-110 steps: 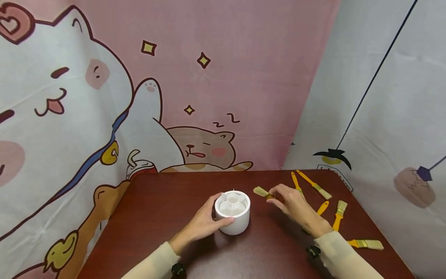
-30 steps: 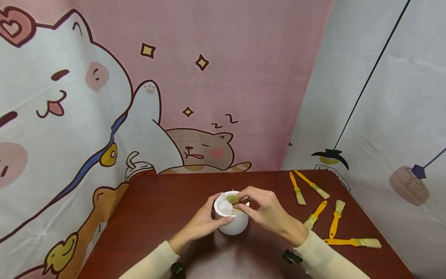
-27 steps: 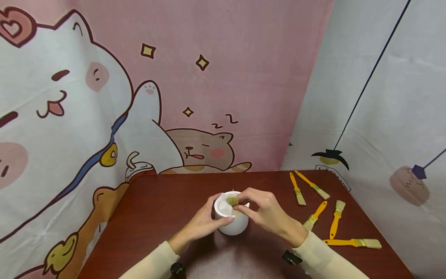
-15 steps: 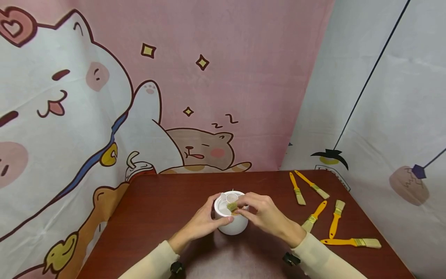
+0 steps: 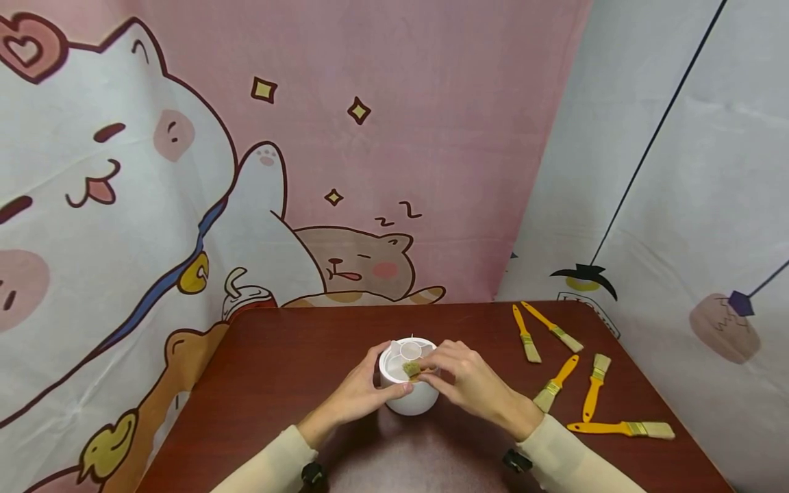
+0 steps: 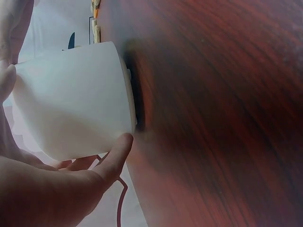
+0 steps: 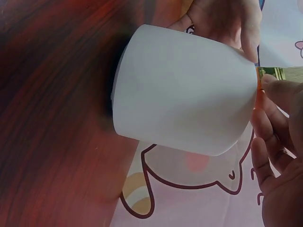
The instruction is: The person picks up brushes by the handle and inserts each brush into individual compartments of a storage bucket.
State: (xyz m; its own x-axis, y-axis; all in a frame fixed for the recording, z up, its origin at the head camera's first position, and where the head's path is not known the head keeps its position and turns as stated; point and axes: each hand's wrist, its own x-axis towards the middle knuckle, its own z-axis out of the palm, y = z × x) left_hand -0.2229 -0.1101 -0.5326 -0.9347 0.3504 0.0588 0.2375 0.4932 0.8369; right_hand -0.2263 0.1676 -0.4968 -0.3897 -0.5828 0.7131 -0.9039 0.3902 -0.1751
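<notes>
A white round holder (image 5: 419, 402) with inner dividers stands on the dark red-brown table. My left hand (image 5: 360, 392) grips it from the left, thumb across the near side. At its top, my right hand (image 5: 471, 383) pinches a paintbrush (image 5: 411, 370) close to the metal band. The right wrist view has the brush's bristles (image 7: 293, 74) pointing up, away from the holder, and a bit of orange-yellow handle right at the rim. The rest of that handle is hidden. Beside the holder's wall in the left wrist view are my left fingers (image 6: 113, 163).
Several yellow-handled paintbrushes lie spread over the table's right side, among them one brush (image 5: 593, 388) and another brush (image 5: 641, 429) near the right edge. Behind the table (image 5: 296, 342) hangs a pink and white cartoon cloth (image 5: 444, 150).
My right hand has brought the paintbrush leftward from beside the holder to over its top. In the last second hand and brush have sunk lower at the rim. My left hand keeps its hold.
</notes>
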